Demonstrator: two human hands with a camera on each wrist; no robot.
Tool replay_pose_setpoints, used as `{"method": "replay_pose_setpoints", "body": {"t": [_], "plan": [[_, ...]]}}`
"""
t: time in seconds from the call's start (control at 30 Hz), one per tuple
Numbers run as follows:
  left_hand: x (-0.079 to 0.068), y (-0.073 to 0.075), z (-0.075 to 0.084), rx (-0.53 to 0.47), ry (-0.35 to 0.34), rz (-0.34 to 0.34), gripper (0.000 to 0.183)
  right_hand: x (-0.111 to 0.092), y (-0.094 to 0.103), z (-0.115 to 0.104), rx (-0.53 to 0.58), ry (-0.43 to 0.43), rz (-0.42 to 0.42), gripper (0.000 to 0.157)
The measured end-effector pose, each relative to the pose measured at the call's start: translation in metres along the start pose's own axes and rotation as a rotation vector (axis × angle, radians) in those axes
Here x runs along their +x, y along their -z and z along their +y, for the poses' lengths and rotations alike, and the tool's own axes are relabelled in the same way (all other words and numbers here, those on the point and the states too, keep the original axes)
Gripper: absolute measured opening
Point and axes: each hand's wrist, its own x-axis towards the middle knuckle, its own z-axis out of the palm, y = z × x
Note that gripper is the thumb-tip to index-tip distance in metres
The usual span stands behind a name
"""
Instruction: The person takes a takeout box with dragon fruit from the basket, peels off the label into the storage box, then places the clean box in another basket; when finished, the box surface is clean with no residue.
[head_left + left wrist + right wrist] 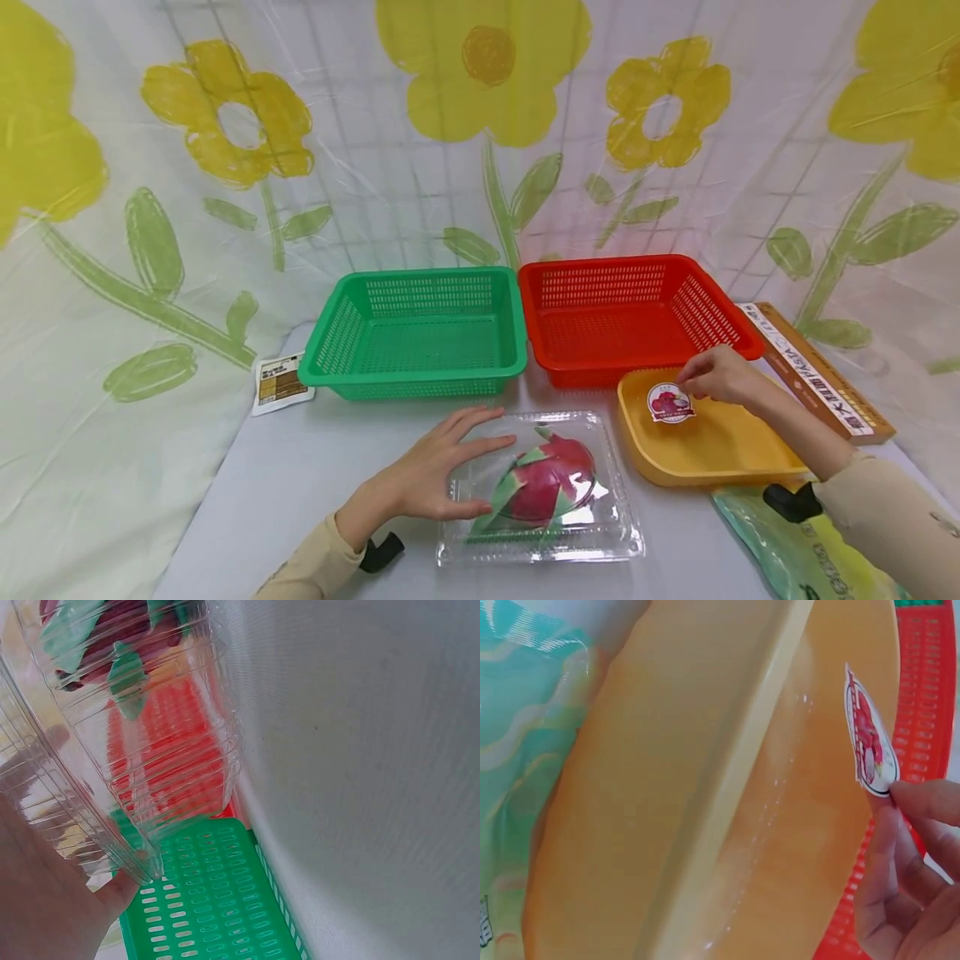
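A clear plastic clamshell box [615, 533] with a red and green dragon fruit [551, 483] inside lies near the table's front. At its left side is my left hand [438, 467], fingers spread and thumb apart, the fingertips over the box's edge. In the left wrist view, part of that hand shows beside the clear plastic wall [169, 772]. My right hand [723, 375] pinches a round sticker [670, 403] by its edge between thumb and fingertip. The sticker [870, 739] carries a dragon fruit picture and is held over a yellow tray [652, 462].
Behind the box stand a green basket [427, 387] and a red basket [645, 367] side by side. A small packet [281, 385] lies left of the green one. At the right are a long pasta box [817, 375] and a green and yellow bag [810, 550].
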Motion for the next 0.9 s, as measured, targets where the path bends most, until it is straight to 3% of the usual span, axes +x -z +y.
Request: {"method": "replay_pose_setpoints", "body": {"t": [0.9], "plan": [[0.0005, 0.0012, 0.0015, 0.006, -0.001, -0.007, 0.076, -0.0035, 0.0025, 0.0021, -0.035, -0.02, -0.017, 0.012]]}}
